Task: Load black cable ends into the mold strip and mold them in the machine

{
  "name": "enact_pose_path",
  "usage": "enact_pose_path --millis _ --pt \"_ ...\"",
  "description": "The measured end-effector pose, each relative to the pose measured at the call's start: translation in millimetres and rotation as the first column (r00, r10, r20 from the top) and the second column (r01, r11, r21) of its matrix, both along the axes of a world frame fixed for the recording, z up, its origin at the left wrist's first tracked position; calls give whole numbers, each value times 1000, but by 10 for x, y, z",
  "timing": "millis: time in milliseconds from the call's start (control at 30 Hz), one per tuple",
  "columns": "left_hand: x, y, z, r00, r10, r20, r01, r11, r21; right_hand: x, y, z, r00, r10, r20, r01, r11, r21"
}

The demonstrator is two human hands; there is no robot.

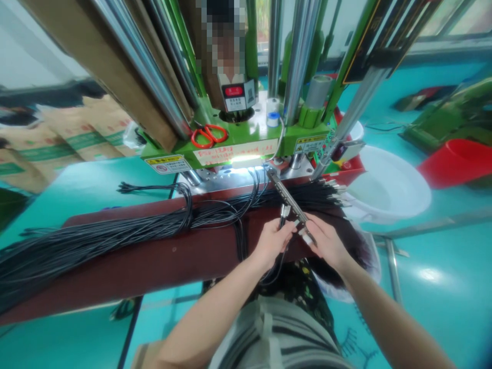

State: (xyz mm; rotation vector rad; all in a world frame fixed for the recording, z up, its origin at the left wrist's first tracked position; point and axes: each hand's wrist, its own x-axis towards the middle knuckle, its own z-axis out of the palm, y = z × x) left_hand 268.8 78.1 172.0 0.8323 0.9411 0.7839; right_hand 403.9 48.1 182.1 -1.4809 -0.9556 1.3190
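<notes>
My left hand (273, 240) is closed round black cables with metal connector ends (285, 210), just left of a narrow metal bar (289, 199). The bar slants up and left from my right hand (325, 240), whose fingers are wrapped round its near end. Its far end reaches the lit gap under the green machine (238, 148). White pieces show by my right fingertips, too small to name. Behind the bar, a long bundle of black cables (115, 228) lies across the brown table (161, 261), its pale tips at the right.
Orange-handled scissors (209, 136) and a blue-and-white roll (273, 119) sit on the machine's ledge. Upright metal columns rise behind. At the right are a white basin (403, 192) and a red bucket (457, 163). Paper sacks (77, 130) stand at the left. A plastic-lined container (371, 261) is below the table's right end.
</notes>
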Motion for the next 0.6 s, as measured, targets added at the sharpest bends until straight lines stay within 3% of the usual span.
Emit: enact_pose_path --millis 467,600 --pt "16 49 33 999 20 40 -18 999 -31 111 30 -74 996 85 -40 -85 996 -19" --pt "31 26 -35 999 50 -4 -50 998 44 120 14 -101 978 149 143 -158 986 59"
